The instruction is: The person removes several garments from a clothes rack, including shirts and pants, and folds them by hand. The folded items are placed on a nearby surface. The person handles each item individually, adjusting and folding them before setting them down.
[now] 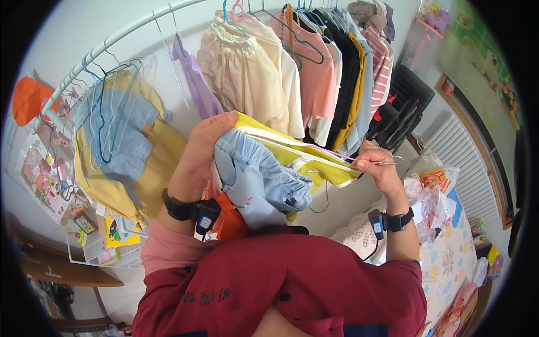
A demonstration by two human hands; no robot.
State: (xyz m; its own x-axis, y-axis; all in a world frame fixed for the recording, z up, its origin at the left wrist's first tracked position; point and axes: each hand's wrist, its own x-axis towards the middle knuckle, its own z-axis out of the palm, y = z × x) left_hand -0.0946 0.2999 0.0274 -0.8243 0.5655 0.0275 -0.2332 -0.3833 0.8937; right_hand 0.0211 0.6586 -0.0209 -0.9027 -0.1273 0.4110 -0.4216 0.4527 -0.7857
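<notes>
My left hand (210,137) grips one end of a yellow-green garment (290,153) with white trim. Light blue denim clothing (252,177) with a gathered elastic waistband hangs from the same hand. Below it shows a piece of orange cloth (229,217). At the garment's other end, my right hand (377,166) pinches a pink clothes hanger (334,152) near its bare metal hook, along with or close beside the garment's corner. Part of the hanger lies along the white trim; the rest is hidden. The yellow-green garment is stretched between both hands.
A white clothes rail (139,26) curves overhead, carrying cream trousers (242,63), a pink top (316,80) and several other garments. Bare wire hangers (105,122) hang at left. At right are a black fan (398,122), plastic bags (433,198) and a bed (446,261).
</notes>
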